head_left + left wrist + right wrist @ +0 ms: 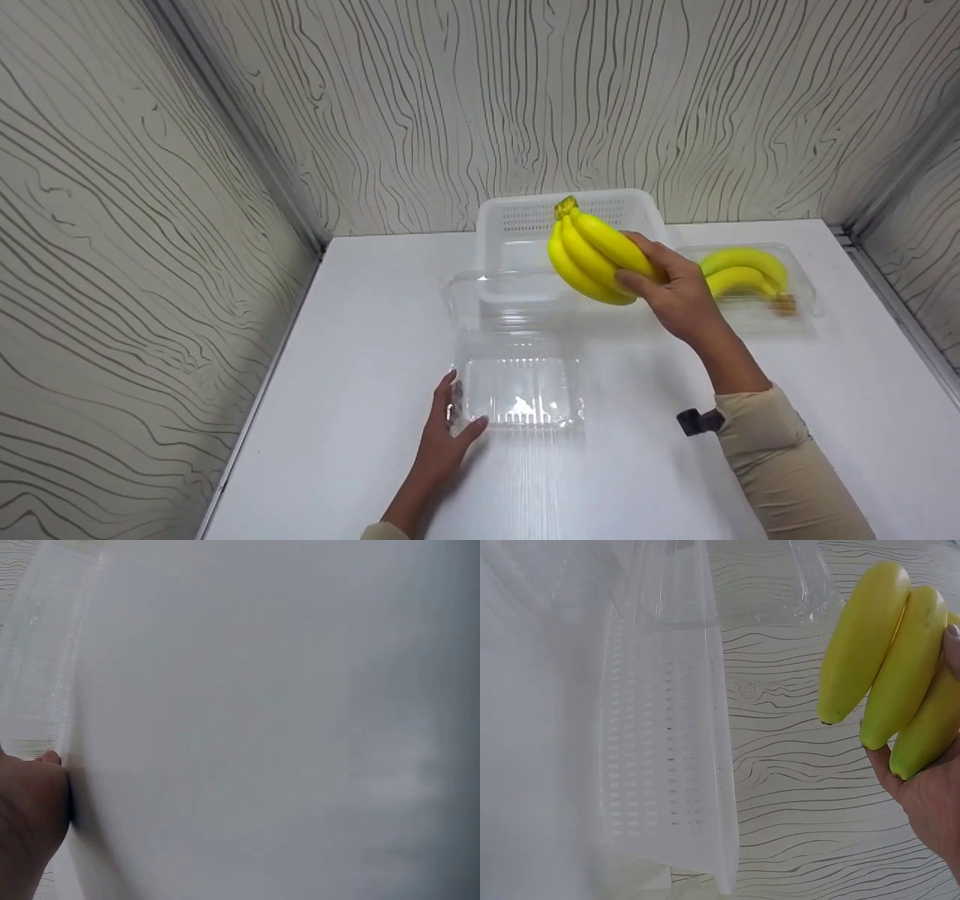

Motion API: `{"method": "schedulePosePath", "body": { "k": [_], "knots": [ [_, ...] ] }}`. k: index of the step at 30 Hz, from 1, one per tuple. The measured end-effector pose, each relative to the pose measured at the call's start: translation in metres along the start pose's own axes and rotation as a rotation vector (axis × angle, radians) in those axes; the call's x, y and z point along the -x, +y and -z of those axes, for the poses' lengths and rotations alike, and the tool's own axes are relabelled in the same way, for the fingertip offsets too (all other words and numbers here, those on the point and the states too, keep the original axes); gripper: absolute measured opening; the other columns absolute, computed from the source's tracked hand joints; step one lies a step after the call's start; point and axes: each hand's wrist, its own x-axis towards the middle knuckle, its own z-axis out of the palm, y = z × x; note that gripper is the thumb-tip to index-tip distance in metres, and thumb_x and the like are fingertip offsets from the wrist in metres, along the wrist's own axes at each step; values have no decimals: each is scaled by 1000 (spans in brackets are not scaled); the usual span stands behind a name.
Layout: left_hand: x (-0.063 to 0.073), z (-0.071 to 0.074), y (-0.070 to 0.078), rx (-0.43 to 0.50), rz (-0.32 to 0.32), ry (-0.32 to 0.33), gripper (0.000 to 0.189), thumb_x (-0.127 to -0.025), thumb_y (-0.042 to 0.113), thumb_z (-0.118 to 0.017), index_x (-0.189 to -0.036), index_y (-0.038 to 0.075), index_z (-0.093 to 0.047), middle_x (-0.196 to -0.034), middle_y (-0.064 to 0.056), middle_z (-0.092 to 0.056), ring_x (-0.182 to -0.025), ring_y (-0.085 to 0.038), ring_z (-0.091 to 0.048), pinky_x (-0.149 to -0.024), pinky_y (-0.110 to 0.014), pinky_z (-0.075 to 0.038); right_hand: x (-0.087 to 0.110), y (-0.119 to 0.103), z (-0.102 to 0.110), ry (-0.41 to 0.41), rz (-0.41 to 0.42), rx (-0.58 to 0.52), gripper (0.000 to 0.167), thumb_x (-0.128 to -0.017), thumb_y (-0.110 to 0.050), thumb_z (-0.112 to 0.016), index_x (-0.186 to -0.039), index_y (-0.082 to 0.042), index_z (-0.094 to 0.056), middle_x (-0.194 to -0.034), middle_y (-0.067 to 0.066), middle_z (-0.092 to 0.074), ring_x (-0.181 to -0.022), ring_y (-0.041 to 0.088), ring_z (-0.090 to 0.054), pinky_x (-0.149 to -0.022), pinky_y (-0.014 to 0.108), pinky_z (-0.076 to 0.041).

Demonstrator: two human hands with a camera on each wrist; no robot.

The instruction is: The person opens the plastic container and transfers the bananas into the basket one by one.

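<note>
My right hand (682, 292) grips a bunch of yellow bananas (592, 255) by its lower end, above the table, with the stem pointing up and away. Three bananas (866, 645) of the bunch show in the right wrist view, fingers behind them. A clear plastic clamshell container (517, 390) stands with its lid (495, 300) raised at the back. Beside its left edge is my left hand (442, 439), thumb at the near corner and fingers along the side, touching it. The left wrist view shows only part of this hand (34, 802).
A white perforated basket (491, 232) stands behind the clamshell against the patterned wall (525, 105). At the right, a second clear container (806, 289) holds another bunch of bananas (746, 274). The white table (337, 420) ends at side walls left and right.
</note>
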Motion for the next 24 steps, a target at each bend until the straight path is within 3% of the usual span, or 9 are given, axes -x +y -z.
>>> {"method": "schedulePosePath", "body": {
  "k": [4, 15, 24],
  "knots": [
    [0, -1, 1, -11, 1, 3, 94, -93, 40, -80, -168, 33, -24, -174, -17, -34, -159, -45, -38, -126, -69, -34, -9, 6, 2, 16, -35, -29, 57, -102, -49, -70, -156, -47, -51, -144, -5, -61, -118, 16, -54, -93, 12, -50],
    [-2, 0, 2, -11, 17, 2, 95, -94, 41, -79, -169, 31, -23, -174, -18, -34, -159, -45, -37, -126, -69, -35, -38, 19, -6, 55, -65, -9, 59, -100, -57, -68, -156, -46, -51, -139, 1, -62, -115, 19, -53, -91, 18, -51],
    [-3, 0, 3, -5, 18, -16, 95, -94, 40, -79, -169, 30, -23, -173, -19, -36, -159, -46, -38, -127, -69, -33, -62, 30, -20, -19, -127, 39, 68, -99, -60, -69, -160, -38, -48, -153, 4, -59, -127, 27, -55, -113, 48, -49]
  ]
}}
